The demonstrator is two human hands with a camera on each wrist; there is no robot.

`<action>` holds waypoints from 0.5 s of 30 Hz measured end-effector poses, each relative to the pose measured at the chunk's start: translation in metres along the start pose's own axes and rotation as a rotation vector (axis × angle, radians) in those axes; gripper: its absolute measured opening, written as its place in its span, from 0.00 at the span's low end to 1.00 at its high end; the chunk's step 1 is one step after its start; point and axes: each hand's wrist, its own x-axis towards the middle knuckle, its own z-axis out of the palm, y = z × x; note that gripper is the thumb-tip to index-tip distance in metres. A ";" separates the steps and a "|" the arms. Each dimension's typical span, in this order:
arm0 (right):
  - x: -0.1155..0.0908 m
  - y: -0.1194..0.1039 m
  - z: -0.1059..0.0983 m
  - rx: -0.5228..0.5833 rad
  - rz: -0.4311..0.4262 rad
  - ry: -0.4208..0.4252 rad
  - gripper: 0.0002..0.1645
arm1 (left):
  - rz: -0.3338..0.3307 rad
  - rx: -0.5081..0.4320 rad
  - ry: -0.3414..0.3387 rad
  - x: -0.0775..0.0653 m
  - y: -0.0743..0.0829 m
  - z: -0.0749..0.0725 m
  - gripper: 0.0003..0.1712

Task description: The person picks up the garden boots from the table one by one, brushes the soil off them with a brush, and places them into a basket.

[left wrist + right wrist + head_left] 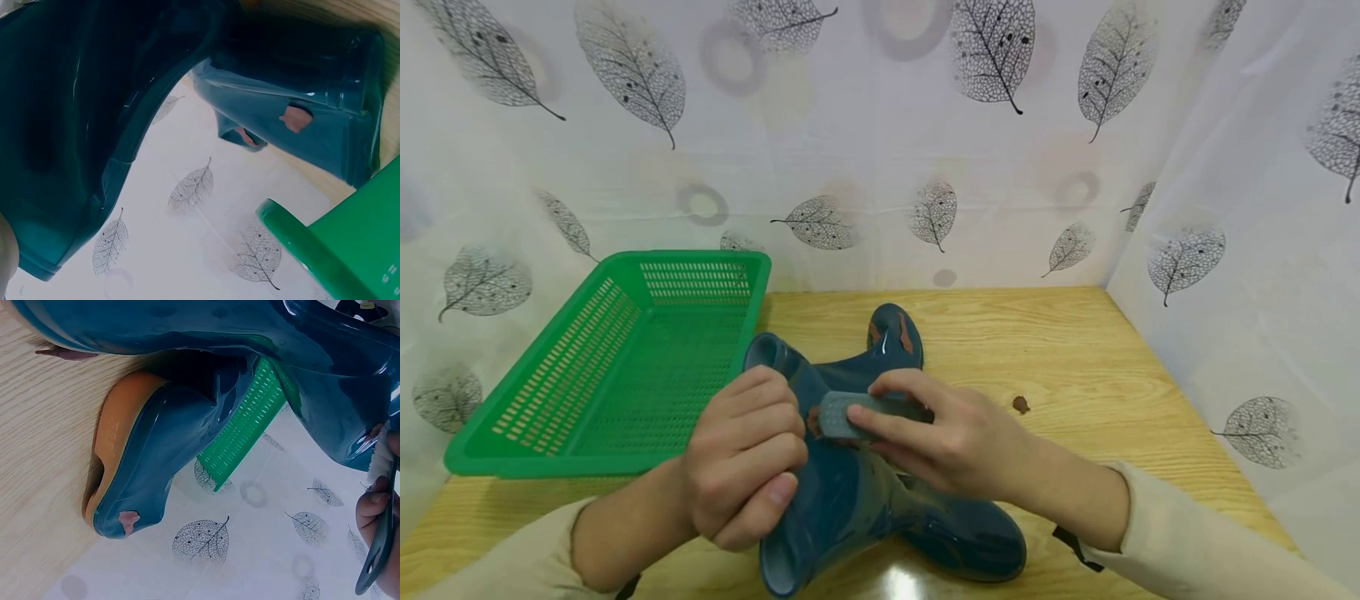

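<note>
A glossy dark-blue rain boot lies on its side at the front, its foot pointing right. My left hand grips this boot by the edge of its shaft opening, fingers curled. In my right hand is a scrub brush with a grey handle, the index finger laid along its back. White bristles meet the shaft at a reddish-brown patch. Behind lies a second rain boot with an orange-tan sole and brown patches on toe and shaft.
A green plastic basket with slotted sides stands to the left, close beside the boots. A small brown scrap lies on the wooden table to the right. A leaf-patterned curtain encloses the back and sides.
</note>
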 end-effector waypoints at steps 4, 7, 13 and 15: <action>-0.001 0.001 -0.002 0.004 0.006 0.005 0.19 | 0.006 0.001 -0.019 0.000 0.000 0.000 0.21; 0.002 0.001 -0.001 0.040 0.009 0.032 0.19 | 0.024 -0.004 -0.020 0.001 -0.001 0.000 0.21; 0.011 0.001 0.006 0.091 -0.015 0.055 0.18 | 0.039 -0.020 0.001 0.000 -0.002 0.003 0.22; 0.010 0.001 0.006 0.070 -0.012 0.047 0.18 | 0.043 -0.026 0.009 0.000 -0.002 0.005 0.23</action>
